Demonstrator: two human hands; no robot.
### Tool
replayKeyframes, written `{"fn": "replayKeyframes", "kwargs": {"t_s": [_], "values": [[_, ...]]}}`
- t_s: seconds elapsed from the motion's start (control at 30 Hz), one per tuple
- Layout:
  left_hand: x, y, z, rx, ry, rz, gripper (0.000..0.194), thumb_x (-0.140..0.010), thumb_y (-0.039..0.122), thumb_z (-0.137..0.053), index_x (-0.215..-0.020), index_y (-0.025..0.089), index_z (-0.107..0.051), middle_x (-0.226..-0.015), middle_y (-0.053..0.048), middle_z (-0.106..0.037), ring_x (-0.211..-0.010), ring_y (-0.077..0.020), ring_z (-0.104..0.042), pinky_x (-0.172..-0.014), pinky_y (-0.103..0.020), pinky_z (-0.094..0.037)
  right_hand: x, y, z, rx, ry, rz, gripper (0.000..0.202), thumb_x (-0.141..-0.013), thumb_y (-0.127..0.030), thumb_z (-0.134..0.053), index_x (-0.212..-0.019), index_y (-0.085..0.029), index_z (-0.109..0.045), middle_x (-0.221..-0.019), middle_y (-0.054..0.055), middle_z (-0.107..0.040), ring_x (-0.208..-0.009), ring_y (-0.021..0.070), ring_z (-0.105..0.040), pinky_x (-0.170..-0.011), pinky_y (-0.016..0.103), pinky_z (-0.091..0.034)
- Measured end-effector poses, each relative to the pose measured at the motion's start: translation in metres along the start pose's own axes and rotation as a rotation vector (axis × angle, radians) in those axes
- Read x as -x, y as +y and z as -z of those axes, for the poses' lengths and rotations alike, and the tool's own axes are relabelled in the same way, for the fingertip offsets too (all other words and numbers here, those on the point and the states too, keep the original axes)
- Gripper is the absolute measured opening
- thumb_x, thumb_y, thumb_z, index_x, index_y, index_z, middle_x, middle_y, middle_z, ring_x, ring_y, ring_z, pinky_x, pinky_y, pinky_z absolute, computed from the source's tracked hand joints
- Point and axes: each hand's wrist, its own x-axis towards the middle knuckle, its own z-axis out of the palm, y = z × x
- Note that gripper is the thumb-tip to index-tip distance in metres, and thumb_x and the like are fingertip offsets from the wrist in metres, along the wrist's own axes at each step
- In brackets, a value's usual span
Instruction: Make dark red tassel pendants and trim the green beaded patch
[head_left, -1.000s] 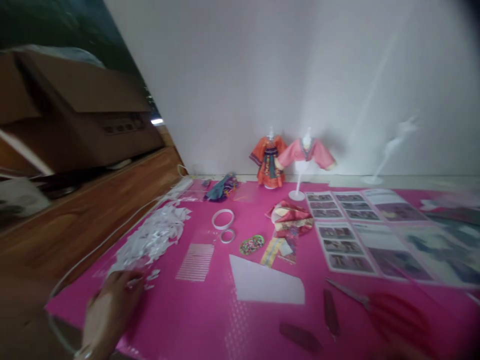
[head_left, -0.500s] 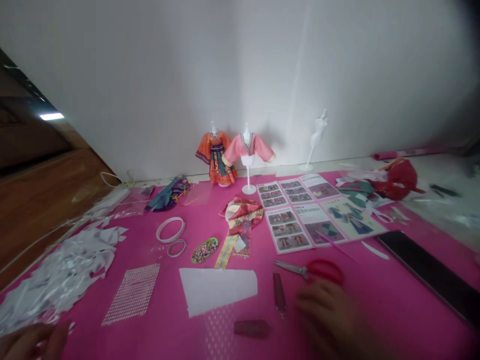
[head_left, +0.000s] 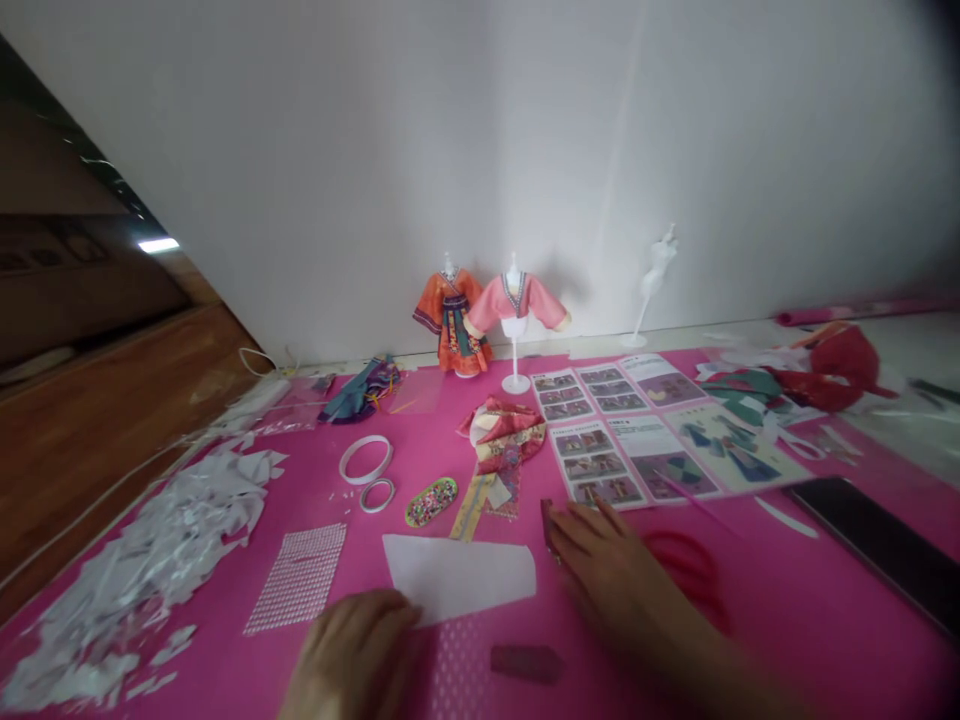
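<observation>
A white piece of paper or cloth (head_left: 469, 575) lies flat on the pink mat. The fingertips of my left hand (head_left: 356, 645) are at its lower left edge; blur and the angle hide whether they pinch it. My right hand (head_left: 604, 555) lies palm down with its fingers stretched out. Its fingertips rest beside or on a small dark-red pointed fabric strip (head_left: 547, 515). A second strip like it (head_left: 526, 663) lies below, between the hands. Red-handled scissors (head_left: 686, 570) are partly covered by my right hand and forearm.
Instruction sheets (head_left: 600, 440) and a black phone (head_left: 877, 550) lie at the right. Two dressed mini mannequins (head_left: 516, 340) and a bare one (head_left: 658, 275) stand by the wall. Tape rolls (head_left: 366, 460), a bead box (head_left: 431, 502), a bead sheet (head_left: 296, 580) and white scraps (head_left: 150, 550) lie left.
My left hand has come in from the lower left corner to the white piece. My right hand has moved up and left across the scissors, and the upper strip has shifted upward. The view has turned slightly left.
</observation>
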Motion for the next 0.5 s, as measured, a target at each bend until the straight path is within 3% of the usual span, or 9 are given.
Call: {"fn": "replayKeyframes", "kwargs": {"t_s": [0.17,0.23,0.37,0.5], "values": [[-0.008,0.01,-0.024,-0.116,-0.013,-0.186,0.033,-0.086,0.012,-0.053,-0.111,0.028,-0.068,-0.104,-0.002,-0.079,-0.09,-0.0224,-0.075,-0.087,-0.039,-0.057,0.017,-0.013,0.003,-0.208,0.092,0.025,0.034,-0.088,-0.004,-0.043,-0.095,-0.02,-0.072,-0.1,0.007,-0.075,-0.095,0.0227,-0.066,-0.086,0.038,-0.051],[-0.006,0.006,-0.027,-0.201,-0.048,-0.234,0.033,-0.085,0.013,-0.056,-0.114,0.025,-0.067,-0.113,-0.004,-0.078,-0.096,-0.0245,-0.075,-0.091,-0.043,-0.057,0.028,-0.017,0.006,-0.348,0.035,0.076,0.027,-0.093,-0.008,-0.046,-0.095,-0.021,-0.07,-0.091,0.005,-0.072,-0.085,0.0196,-0.063,-0.077,0.033,-0.05],[0.001,-0.004,-0.021,-0.286,-0.12,-0.3,0.028,-0.088,0.018,-0.059,-0.115,0.024,-0.067,-0.117,-0.004,-0.076,-0.101,-0.0251,-0.074,-0.094,-0.047,-0.054,0.04,-0.016,0.009,-0.448,-0.022,0.12,0.022,-0.101,-0.016,-0.044,-0.101,-0.02,-0.066,-0.087,0.004,-0.067,-0.079,0.0188,-0.058,-0.069,0.03,-0.044],[0.001,-0.007,-0.01,-0.253,-0.11,-0.244,0.023,-0.094,0.017,-0.055,-0.111,0.025,-0.067,-0.113,-0.002,-0.076,-0.103,-0.0231,-0.071,-0.103,-0.051,-0.042,0.042,-0.016,0.011,-0.426,0.02,0.087,0.026,-0.101,-0.013,-0.041,-0.093,-0.02,-0.065,-0.08,0.004,-0.062,-0.075,0.019,-0.054,-0.066,0.031,-0.038]]}}
